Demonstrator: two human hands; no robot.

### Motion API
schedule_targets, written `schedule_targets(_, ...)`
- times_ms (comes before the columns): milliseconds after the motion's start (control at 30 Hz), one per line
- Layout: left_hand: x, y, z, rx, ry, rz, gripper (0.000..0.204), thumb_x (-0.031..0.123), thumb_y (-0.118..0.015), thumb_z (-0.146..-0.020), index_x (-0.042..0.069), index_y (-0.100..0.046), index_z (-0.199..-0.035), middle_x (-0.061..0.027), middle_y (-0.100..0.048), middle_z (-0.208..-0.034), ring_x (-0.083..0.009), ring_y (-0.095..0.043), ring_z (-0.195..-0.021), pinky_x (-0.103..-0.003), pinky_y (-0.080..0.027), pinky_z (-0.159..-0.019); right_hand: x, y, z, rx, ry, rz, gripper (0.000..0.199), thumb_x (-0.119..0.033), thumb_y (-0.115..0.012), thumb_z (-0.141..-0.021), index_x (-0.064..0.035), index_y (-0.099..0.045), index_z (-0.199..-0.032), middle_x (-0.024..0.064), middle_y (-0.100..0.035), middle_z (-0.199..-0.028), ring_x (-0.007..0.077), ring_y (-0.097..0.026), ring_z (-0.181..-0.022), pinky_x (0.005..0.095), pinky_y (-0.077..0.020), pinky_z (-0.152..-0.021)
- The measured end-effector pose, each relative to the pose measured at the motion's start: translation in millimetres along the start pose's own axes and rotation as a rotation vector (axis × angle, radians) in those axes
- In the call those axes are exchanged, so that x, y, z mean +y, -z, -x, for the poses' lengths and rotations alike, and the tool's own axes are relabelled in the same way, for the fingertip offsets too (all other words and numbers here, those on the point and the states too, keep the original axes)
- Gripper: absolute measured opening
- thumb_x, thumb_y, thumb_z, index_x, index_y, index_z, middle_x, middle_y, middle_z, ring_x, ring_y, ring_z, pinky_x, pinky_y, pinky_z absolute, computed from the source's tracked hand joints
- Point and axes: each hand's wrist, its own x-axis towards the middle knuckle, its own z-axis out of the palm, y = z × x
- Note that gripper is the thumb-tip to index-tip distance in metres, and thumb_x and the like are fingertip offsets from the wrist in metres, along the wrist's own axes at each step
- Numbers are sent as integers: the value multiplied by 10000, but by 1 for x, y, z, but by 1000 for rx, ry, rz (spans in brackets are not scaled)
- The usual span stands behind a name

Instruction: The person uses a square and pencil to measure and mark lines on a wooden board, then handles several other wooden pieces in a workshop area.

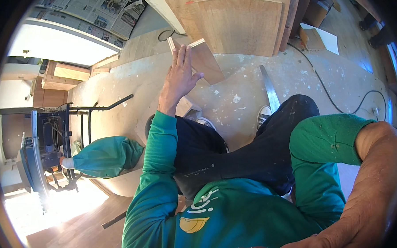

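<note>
Head view: pale rectangular wooden board (202, 57)

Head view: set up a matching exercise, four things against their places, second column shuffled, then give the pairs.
Things:
1. small board
2. newspaper
3. black cable
4. saw

Places:
A. spread out at the top left
B. at the left edge, beside a green sleeve
C. under the fingers of the left hand
D. looping over the spattered floor on the right

Pairs: 1-C, 2-A, 3-D, 4-B
</note>
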Motion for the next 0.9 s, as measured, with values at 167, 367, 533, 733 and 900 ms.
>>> schedule_targets(167, 2, 1, -1, -2, 1, -4, 935, 312, -796, -838, -37, -287, -1540, -237, -302, -1595, -455, -272, -1487, -518, -442, -1111, 1, 0, -1, -5, 4, -10, 265, -195, -628, -900, 22, -674, -1045, 83, -698, -883, 219, -687, -831, 431, -571, -906)
schedule_targets(367, 1, 1, 0, -2, 3, 2, 935, 311, -798, -836, -43, -291, -1538, -241, -304, -1592, -459, -267, -1488, -516, -441, -1113, 3, 3, -1, -8, 7, -31, 270, -196, -628, -901, 24, -673, -1050, 83, -697, -882, 220, -686, -831, 432, -570, -906)
schedule_targets(533, 1, -1, -1, 10, -5, 11, 940, 315, -800, -833, -43, -293, -1537, -240, -307, -1591, -457, -266, -1489, -514, -442, -1114, 4, 3, -1, -14, 7, -42, 274, -198, -628, -902, 25, -672, -1054, 84, -696, -882, 220, -686, -831, 433, -570, -906)
schedule_targets(733, 1, 0, 1, 2, 7, 3, 944, 319, -801, -831, -38, -291, -1540, -235, -307, -1592, -453, -267, -1490, -509, -443, -1115, 6, 5, 0, -16, 15, -61, 278, -199, -628, -904, 27, -670, -1059, 85, -695, -881, 221, -686, -831, 434, -569, -906)
schedule_targets(900, 4, 1, 0, -5, 15, 9, 947, 324, -799, -833, -37, -287, -1543, -235, -305, -1594, -448, -269, -1491, -508, -442, -1116, 8, 4, 0, -22, 13, -73, 282, -201, -628, -905, 29, -669, -1064, 86, -695, -880, 221, -685, -830, 435, -569, -906)
